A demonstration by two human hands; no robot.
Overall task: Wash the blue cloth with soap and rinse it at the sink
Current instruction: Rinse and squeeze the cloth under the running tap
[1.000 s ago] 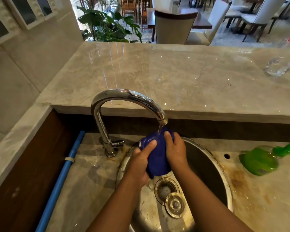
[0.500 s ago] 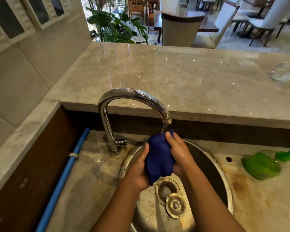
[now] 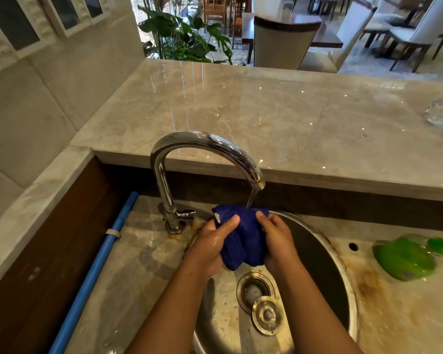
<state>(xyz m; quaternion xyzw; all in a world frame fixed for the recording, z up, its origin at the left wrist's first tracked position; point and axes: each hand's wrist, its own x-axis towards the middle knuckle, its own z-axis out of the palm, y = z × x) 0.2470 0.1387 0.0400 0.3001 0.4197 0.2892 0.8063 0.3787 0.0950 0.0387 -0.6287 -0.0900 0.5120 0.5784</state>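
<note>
A bunched dark blue cloth (image 3: 243, 241) is held over the round steel sink (image 3: 325, 254), directly under the chrome tap (image 3: 202, 144). A thin stream of water falls from the spout onto the cloth's top. My left hand (image 3: 210, 246) grips the cloth's left side, thumb across its top by a small white tag. My right hand (image 3: 279, 241) grips its right side. Both hands are wet. A green soap bottle (image 3: 407, 259) lies on its side on the counter to the right of the sink.
The drain (image 3: 253, 290) sits below the hands, with a round metal stopper (image 3: 267, 314) lying beside it. A blue pipe (image 3: 95, 272) runs along the left. A raised marble counter (image 3: 266, 118) stands behind the tap, with a clear glass (image 3: 440, 113) at its right.
The cloth has spread wider between my hands, and my hands have shifted slightly apart on it. Water keeps running onto the cloth. The view has drifted a little.
</note>
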